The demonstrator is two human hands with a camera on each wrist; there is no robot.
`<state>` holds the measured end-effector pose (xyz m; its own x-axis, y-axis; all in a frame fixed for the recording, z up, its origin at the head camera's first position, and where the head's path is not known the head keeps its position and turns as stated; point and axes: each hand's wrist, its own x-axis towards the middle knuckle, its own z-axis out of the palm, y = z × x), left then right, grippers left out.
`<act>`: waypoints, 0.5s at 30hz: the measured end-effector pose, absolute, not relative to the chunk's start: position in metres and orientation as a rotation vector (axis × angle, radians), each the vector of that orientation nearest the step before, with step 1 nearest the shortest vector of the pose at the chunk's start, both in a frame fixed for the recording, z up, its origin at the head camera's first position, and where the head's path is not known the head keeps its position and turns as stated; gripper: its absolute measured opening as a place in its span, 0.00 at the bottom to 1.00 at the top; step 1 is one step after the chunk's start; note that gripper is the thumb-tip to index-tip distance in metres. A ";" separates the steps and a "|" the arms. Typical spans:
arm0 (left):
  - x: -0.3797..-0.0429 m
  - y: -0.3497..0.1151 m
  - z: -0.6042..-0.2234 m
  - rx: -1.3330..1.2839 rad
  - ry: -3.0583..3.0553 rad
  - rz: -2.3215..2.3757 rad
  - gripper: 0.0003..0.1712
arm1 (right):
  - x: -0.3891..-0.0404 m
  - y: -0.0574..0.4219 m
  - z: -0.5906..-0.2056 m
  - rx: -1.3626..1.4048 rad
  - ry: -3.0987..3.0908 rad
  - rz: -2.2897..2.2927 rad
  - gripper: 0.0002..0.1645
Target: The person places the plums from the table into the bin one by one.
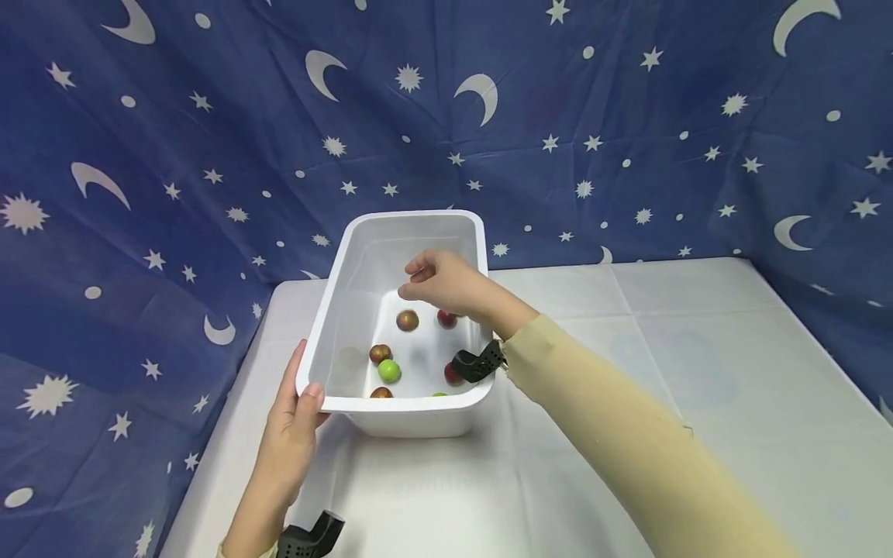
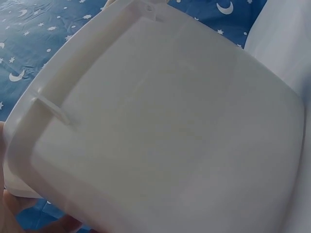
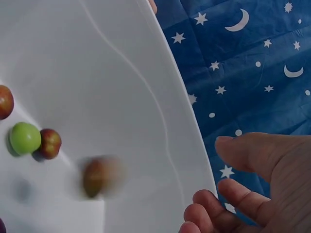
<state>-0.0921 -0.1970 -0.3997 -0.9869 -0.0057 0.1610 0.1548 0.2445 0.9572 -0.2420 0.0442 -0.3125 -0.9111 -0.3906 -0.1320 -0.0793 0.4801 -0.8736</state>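
Observation:
A deep white plastic tub (image 1: 412, 404) tilts towards me. My left hand (image 1: 289, 434) grips its near left corner, thumb over the rim and fingers beneath; the left wrist view shows mainly the tub's outer side (image 2: 170, 121). Over the tub's inside, my right hand (image 1: 449, 287) holds nothing, its thumb and fingers apart. Just below it is a red-brown, plum-like fruit (image 1: 408, 320), blurred in the right wrist view and apparently in mid-air. A green fruit (image 1: 389, 371) touches a red-brown one (image 1: 380, 354) on the tub floor. The right forearm and near rim partly hide other fruits.
A white cloth (image 1: 628, 349) covers the table, which extends to the right of the tub. Blue curtain fabric (image 1: 418, 116) with moons and stars hangs behind and at the left. Black wrist devices (image 1: 480, 362) sit on both wrists.

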 end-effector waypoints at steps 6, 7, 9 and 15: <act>-0.096 -0.199 -0.400 -0.123 -2.370 -1.867 0.31 | -0.239 0.061 -0.305 -0.466 2.468 -1.421 0.21; -0.096 -0.199 -0.400 -0.125 -2.376 -1.865 0.31 | -0.237 0.065 -0.304 -0.473 2.472 -1.434 0.20; -0.096 -0.201 -0.398 -0.144 -2.391 -1.868 0.31 | -0.234 0.075 -0.304 -0.482 2.499 -1.448 0.18; -0.095 -0.209 -0.387 -0.170 -2.520 -1.788 0.34 | -0.224 0.110 -0.310 -0.531 2.680 -1.409 0.15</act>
<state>-0.0946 -0.2091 -0.3865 -0.9928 0.0621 0.1020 0.1168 0.3265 0.9380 -0.2235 0.1097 -0.3102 -0.9381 -0.3320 0.0988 -0.2696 0.5208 -0.8100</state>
